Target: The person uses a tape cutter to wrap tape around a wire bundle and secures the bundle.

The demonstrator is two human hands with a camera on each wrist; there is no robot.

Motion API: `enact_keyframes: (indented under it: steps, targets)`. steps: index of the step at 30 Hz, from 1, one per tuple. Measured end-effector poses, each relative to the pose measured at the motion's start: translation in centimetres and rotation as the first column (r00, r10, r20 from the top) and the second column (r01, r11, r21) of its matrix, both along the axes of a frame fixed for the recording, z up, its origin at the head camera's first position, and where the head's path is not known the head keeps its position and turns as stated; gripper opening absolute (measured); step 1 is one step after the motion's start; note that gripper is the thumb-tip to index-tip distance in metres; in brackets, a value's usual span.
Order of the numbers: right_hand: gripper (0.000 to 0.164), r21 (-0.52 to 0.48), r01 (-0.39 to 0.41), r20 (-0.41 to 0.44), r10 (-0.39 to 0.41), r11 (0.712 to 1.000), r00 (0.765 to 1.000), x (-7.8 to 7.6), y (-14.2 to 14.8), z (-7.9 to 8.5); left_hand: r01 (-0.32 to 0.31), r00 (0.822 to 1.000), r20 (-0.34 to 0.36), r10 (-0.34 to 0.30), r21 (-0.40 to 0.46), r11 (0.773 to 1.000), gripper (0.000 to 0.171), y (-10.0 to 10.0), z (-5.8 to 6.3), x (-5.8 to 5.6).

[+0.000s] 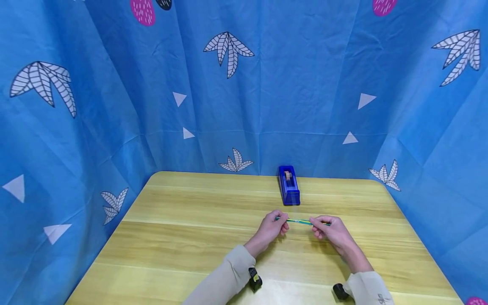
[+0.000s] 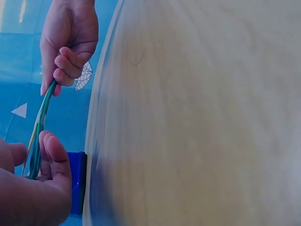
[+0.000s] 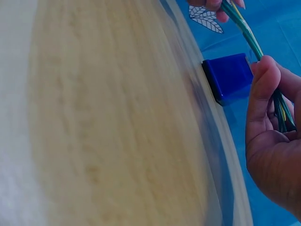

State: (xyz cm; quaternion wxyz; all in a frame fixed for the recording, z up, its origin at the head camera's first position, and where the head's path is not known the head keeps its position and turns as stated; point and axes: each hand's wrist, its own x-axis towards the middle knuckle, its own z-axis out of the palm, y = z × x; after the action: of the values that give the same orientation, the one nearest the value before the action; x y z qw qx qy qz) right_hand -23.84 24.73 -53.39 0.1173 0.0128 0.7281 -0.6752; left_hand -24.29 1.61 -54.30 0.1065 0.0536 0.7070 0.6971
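Observation:
A thin bundle of green and yellow wires [image 1: 299, 221] is stretched between the two hands, over the table just in front of the tape dispenser. At its left end the left hand [image 1: 270, 226] pinches it between thumb and fingers. The right hand [image 1: 336, 233] pinches the other end the same way, and loose strands [image 3: 283, 115] show below its fingertips in the right wrist view. In the left wrist view the middle of the bundle [image 2: 41, 117] runs bare between both hands, with a pale strand beside the green ones.
A blue tape dispenser [image 1: 289, 195] with a small roll stands near the table's back edge, just beyond the hands. The wood-grain table [image 1: 183, 237] reaches a patterned blue curtain [image 1: 305, 84] at the back and sides. Each sleeve carries a small black device [image 1: 254, 280] at the wrist.

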Motion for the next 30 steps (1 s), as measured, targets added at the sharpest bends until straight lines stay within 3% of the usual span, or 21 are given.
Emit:
enact_keyframes:
  steps: [13, 21, 30]
  targets:
    - [0.023, 0.028, 0.001, -0.043, 0.000, 1.000, 0.999, -0.19, -0.12, 0.11, -0.021, 0.999, 0.038, 0.021, -0.005, 1.000, 0.028, -0.11, -0.28, -0.42]
    - [0.022, 0.027, 0.010, -0.021, -0.010, 1.000, 1.000, -0.19, -0.33, -0.03, -0.059, 0.998, -0.027, 0.058, -0.037, 0.998, 0.018, 0.23, -0.51, -0.61]
    - [0.056, 0.007, 0.012, 0.034, -0.012, 1.000, 0.999, -0.26, -0.66, 0.08, -0.092, 0.994, -0.055, 0.089, -0.039, 0.995, 0.014, 0.33, -0.05, -0.55]
